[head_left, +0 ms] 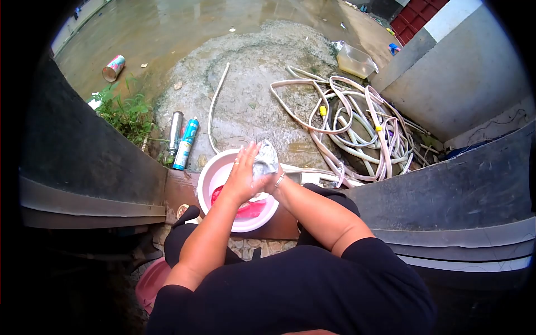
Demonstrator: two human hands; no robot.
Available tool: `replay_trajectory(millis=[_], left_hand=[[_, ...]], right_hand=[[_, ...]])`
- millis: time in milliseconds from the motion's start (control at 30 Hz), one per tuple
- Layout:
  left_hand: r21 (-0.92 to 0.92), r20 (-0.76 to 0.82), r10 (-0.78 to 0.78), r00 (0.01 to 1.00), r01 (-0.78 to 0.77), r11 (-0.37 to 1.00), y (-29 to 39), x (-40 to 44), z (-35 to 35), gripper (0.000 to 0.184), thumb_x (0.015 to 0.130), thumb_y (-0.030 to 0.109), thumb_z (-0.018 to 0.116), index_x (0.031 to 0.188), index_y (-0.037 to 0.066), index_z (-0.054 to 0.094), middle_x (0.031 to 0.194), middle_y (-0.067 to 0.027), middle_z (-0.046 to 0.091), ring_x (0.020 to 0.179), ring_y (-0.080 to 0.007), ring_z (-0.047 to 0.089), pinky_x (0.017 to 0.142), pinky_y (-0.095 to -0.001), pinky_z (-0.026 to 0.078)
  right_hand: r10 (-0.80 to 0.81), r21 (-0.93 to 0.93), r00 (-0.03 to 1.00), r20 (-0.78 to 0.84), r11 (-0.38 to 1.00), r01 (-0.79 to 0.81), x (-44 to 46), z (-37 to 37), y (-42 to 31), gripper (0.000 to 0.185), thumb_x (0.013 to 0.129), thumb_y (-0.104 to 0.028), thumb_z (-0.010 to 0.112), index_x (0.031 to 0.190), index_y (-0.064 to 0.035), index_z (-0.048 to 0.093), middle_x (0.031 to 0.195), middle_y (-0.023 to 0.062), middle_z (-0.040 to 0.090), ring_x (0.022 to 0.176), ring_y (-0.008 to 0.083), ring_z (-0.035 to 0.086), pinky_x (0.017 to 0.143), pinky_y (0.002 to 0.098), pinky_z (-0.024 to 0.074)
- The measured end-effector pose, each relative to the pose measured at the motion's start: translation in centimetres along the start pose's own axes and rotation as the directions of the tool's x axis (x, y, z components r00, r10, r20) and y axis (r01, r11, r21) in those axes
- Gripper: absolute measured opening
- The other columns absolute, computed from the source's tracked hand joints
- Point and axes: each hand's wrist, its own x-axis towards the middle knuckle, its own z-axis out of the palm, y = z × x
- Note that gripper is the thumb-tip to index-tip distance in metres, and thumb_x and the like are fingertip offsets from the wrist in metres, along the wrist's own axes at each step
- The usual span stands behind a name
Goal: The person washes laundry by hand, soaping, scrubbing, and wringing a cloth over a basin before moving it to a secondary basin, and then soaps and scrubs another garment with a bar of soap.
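Note:
Above a pale pink basin (pixel 204 198), my two hands press a wet-looking, light grey cloth (pixel 267 158) between them. My left hand (pixel 243 174) lies along the cloth's left side, its fingers stretched upward and close together, the thumb across the lower part. Most of my right hand (pixel 272 183) is hidden behind the cloth and the left thumb; a bracelet circles its wrist. Red cloth (pixel 251 210) lies inside the basin below my hands, partly covered by my left forearm.
Two spray cans, one silver (pixel 176 129) and one blue (pixel 187 142), lie left of the basin. A tangled pale hose (pixel 349 120) sprawls to the right. Beyond it sits a clear plastic tub (pixel 357 61). Dark walls (pixel 446 201) flank both sides. A pink container (pixel 152 282) stands lower left.

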Motion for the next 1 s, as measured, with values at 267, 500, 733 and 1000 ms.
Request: replay_trajectory(millis=[267,500,733,1000], left_hand=[[-0.028,-0.165,-0.053,0.985,0.049,0.998,-4.2,1.1,-1.5,0.077,0.078,0.059,0.05,0.133,0.007,0.034,0.138,-0.0214,0.029,0.128,-0.0397,0.027,0.104,-0.0425,0.024],[0.009,0.057,0.052,0.997,-0.053,0.999,-2.1,0.1,0.9,0.069,0.083,0.04,0.05,0.135,0.002,0.026,0.139,-0.0202,0.029,0.129,-0.0352,0.026,0.106,-0.0468,0.018],[0.142,0.028,0.047,0.999,-0.05,0.989,-1.9,0.9,-1.4,0.062,0.084,0.049,0.045,0.131,0.009,0.039,0.139,-0.0172,0.03,0.13,-0.0349,0.025,0.105,-0.0463,0.019],[-0.011,-0.208,-0.172,0.963,0.173,0.985,-3.1,1.0,-3.0,0.044,0.087,0.042,0.048,0.097,-0.001,0.056,0.088,-0.0218,0.058,0.084,-0.0415,0.055,0.072,-0.0432,0.044]], right_hand=[[0.02,-0.25,0.998,-0.067,0.968,-0.036,-1.8,5.2,2.2,0.044,0.092,-0.042,0.036,0.121,-0.0098,0.044,0.115,0.0091,0.054,0.101,0.0242,0.056,0.086,0.0416,0.0465],[0.0,-0.101,0.994,-0.113,0.995,-0.011,0.6,-1.4,1.2,0.041,0.09,-0.044,0.038,0.112,-0.0106,0.05,0.109,0.0101,0.058,0.095,0.0218,0.058,0.084,0.0399,0.0477],[0.127,-0.263,0.986,-0.105,0.953,-0.151,-2.0,5.1,1.5,0.046,0.092,-0.046,0.033,0.123,-0.0129,0.041,0.116,0.009,0.053,0.098,0.0231,0.057,0.084,0.0417,0.047],[0.115,-0.3,0.985,-0.125,0.942,-0.148,-2.1,4.1,1.8,0.048,0.09,-0.052,0.035,0.109,-0.0093,0.049,0.093,0.0076,0.059,0.08,0.0223,0.061,0.072,0.0371,0.0499]])
